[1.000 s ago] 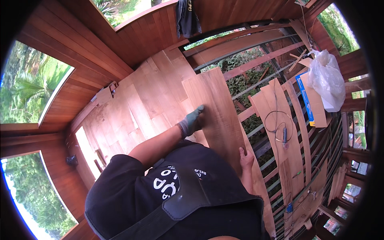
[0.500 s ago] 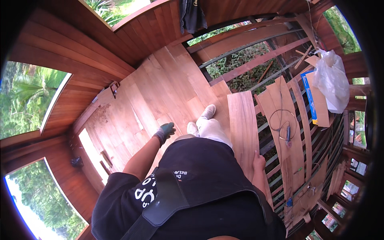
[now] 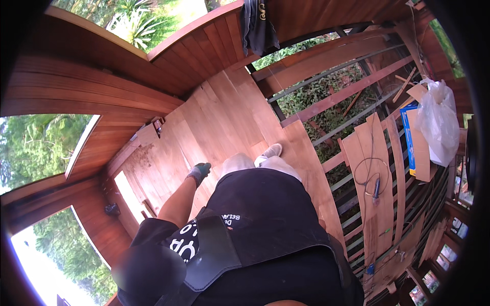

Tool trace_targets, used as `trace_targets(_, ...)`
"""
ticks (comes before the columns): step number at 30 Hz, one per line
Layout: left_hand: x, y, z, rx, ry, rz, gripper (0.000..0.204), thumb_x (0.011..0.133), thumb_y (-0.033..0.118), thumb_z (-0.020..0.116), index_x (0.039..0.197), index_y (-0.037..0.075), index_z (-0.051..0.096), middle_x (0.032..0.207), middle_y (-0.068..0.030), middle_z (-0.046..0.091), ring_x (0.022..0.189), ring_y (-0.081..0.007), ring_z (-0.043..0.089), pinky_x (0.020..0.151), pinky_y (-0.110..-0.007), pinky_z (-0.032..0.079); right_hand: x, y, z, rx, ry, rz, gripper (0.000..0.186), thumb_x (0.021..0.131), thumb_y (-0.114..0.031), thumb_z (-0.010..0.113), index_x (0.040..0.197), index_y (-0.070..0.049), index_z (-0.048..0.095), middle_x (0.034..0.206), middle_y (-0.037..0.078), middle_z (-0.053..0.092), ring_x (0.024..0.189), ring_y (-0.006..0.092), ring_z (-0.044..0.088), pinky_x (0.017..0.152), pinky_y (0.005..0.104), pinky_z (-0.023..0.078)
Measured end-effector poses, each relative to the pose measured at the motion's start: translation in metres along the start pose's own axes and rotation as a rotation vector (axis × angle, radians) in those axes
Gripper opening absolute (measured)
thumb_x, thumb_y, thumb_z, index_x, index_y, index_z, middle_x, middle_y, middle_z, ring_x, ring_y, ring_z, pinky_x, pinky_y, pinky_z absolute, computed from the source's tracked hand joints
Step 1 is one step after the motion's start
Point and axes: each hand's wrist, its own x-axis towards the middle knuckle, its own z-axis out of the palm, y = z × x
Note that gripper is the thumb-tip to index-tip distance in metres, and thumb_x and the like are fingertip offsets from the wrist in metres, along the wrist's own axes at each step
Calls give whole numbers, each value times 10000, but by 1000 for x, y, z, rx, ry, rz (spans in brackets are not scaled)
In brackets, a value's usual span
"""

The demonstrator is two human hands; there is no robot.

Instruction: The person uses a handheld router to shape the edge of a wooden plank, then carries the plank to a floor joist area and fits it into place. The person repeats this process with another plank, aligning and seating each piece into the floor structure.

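My left hand (image 3: 199, 172), in a dark grey-green glove, is held out over the wooden floorboards (image 3: 214, 120). Its fingers are loosely bent and I see nothing in them. Of my right hand (image 3: 322, 223) only a small bare patch shows beside my torso; its fingers are hidden. Next to it runs the outer floorboard (image 3: 312, 176), along the edge of the open joists. I cannot make out whether the right hand touches or holds anything. The wide plank that was at my right side is no longer visible as a separate piece.
Open joists (image 3: 347, 179) lie to my right, with plants below the gaps. Loose boards (image 3: 375, 204) cross them, carrying a corded tool (image 3: 376, 188). Farther right are a blue box (image 3: 410, 140) and a plastic bag (image 3: 438, 122). Wooden walls (image 3: 87, 81) rise on the left.
The wide plank my right hand gripped has gone from sight, and that hand is now mostly hidden by my body. My left hand has shifted slightly left. The view and my legs have moved.
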Motion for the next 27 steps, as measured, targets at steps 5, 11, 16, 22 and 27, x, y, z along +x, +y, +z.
trace_targets(5, 15, 109, -20, -71, 17, 205, 493, 906, 446, 572, 1229, 81, 648, 1079, -57, 711, 955, -183, 663, 781, -376, 480, -26, -63, -76, 144, 3, -31, 631, 989, -507, 505, 1121, 79, 699, 1154, 290, 688, 1135, 419, 652, 974, 468, 502)
trace_targets(11, 95, 163, -66, 111, -52, 137, 494, 905, 456, 576, 1200, 69, 660, 1062, -58, 721, 922, -205, 666, 743, -386, 493, -82, -163, -146, 175, 114, 45, 554, 965, -434, 580, 1046, 99, 704, 1069, 298, 704, 1111, 438, 656, 918, 483, 508)
trace_targets(16, 187, 232, -127, 597, -181, 126, 560, 957, 515, 480, 1220, 67, 688, 1092, -141, 722, 960, -260, 680, 801, -405, 542, -127, -256, -160, 196, 208, 144, 561, 963, -450, 538, 1008, 78, 723, 1069, 295, 703, 1044, 432, 684, 936, 487, 526)
trace_targets(22, 254, 415, -221, 669, -65, 335, 551, 904, 449, 508, 1238, 48, 688, 1307, -191, 660, 1241, -394, 602, 1061, -455, 442, -183, -349, -164, 522, 387, 332, 490, 850, -396, 679, 880, 92, 715, 898, 349, 675, 935, 488, 677, 827, 530, 525)
trace_targets(27, 231, 572, -195, 912, -116, 498, 560, 894, 500, 527, 1266, 115, 691, 1351, -164, 640, 1310, -377, 552, 1132, -437, 383, -256, -394, -159, 632, 512, 330, 425, 882, -391, 687, 859, 34, 692, 873, 306, 688, 880, 480, 678, 783, 529, 525)
